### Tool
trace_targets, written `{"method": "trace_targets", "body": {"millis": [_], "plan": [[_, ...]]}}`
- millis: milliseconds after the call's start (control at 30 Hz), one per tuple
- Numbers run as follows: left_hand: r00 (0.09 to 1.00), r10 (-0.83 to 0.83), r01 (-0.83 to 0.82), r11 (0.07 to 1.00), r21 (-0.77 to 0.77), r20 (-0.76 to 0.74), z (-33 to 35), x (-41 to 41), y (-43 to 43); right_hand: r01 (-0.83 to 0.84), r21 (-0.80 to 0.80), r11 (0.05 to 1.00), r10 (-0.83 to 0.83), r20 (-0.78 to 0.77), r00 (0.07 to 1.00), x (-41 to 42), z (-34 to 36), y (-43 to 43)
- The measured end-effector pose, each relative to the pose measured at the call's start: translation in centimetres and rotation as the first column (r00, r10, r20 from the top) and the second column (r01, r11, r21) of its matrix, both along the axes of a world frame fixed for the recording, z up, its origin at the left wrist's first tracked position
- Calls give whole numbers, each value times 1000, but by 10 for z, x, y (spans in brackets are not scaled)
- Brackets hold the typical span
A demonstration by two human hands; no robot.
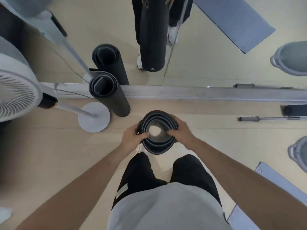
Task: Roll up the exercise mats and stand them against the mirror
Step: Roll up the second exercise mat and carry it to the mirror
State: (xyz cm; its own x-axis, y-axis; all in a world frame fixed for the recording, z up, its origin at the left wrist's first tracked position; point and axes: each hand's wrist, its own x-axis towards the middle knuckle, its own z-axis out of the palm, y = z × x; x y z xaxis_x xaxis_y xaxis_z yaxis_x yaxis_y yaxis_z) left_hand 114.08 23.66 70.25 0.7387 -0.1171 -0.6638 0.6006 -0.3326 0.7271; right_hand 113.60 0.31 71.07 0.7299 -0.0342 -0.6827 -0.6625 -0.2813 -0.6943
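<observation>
A person stands on a pale wooden floor (58,146), looking straight down at a dark rolled mat (156,147) held upright in front of their legs, its open spiral end facing up. The left hand (132,138) grips the left side of that top end, thumb hooked over the rim into the coil and fingers curled round the outside. The right hand (181,131) grips the right side in the same way, thumb over the edge and fingers wrapped round the far side. The rolled mat is near the mirror (207,63) but apart from it, with bare floor between the two. To the far left of it, a second rolled mat (113,100) stands on the floor with its top leaning against the mirror's lower edge. Just left of that stands a white fan (15,95), its round base (93,117) on the floor beside the second rolled mat. On the right, a barbell (265,118) lies near the foot of the mirror, a grey bucket (299,151) sits nearer, and a flat mat (274,178) lies spread on the floor at the near right.
</observation>
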Motion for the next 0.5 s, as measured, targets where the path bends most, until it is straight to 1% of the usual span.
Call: {"method": "trace_targets", "body": {"millis": [133,267,367,433,500], "plan": [[1000,14,-14,1000,-6,-12,-29,65,12,26,-48,999,-25,10,1000,65,-38,19],[999,48,-48,999,16,-9,-70,116,27,19,-51,998,-20,-9,1000,123,-77,41],[997,75,-75,997,3,10,-121,149,42,27,-51,998,-28,-28,999,163,-105,52],[996,91,-92,995,37,26,-143,168,48,42,-47,998,-44,-52,998,187,-121,61],[993,100,-104,991,80,56,-144,188,48,78,-44,996,-81,-68,994,210,-136,67]]}}
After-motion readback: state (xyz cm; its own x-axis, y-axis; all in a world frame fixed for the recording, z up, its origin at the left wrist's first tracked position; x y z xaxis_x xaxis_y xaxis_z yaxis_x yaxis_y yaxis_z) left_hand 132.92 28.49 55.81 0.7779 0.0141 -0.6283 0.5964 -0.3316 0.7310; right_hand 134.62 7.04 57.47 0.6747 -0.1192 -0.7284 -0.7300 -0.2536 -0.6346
